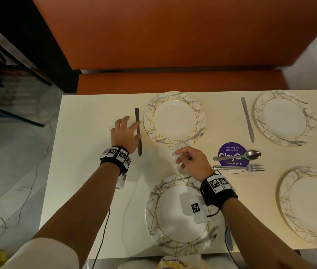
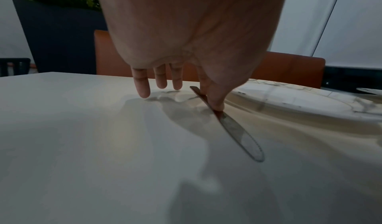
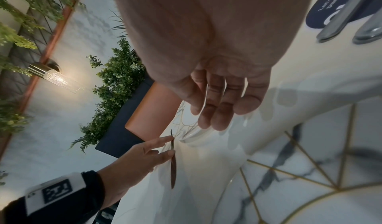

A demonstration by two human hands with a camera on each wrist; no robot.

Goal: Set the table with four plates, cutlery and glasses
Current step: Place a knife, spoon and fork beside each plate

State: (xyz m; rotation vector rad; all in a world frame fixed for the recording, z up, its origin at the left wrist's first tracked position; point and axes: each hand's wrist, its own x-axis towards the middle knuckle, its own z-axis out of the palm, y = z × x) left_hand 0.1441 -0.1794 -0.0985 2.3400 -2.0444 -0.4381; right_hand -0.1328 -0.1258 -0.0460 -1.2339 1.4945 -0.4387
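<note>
Four marble-patterned plates lie on the cream table (image 1: 87, 171): far left (image 1: 174, 120), far right (image 1: 284, 118), near left (image 1: 153, 193), near right (image 1: 309, 204). A dark-looking knife (image 1: 137, 115) (image 2: 237, 132) (image 3: 173, 173) lies left of the far left plate. My left hand (image 1: 132, 129) (image 2: 208, 100) touches its left edge with the straight index finger and thumb (image 2: 217, 103). My right hand (image 1: 181, 158) (image 3: 215, 113) hovers between the two left plates, fingers loosely curled, holding nothing. A faint clear glass (image 1: 181, 147) (image 3: 196, 136) stands under its fingertips.
A second knife (image 1: 247, 119) lies left of the far right plate. A spoon (image 1: 249, 155) and a fork (image 1: 239, 167) rest on a purple round sticker (image 1: 229, 152). Another knife (image 1: 229, 241) lies right of the near left plate. An orange bench (image 1: 173, 80) runs behind the table.
</note>
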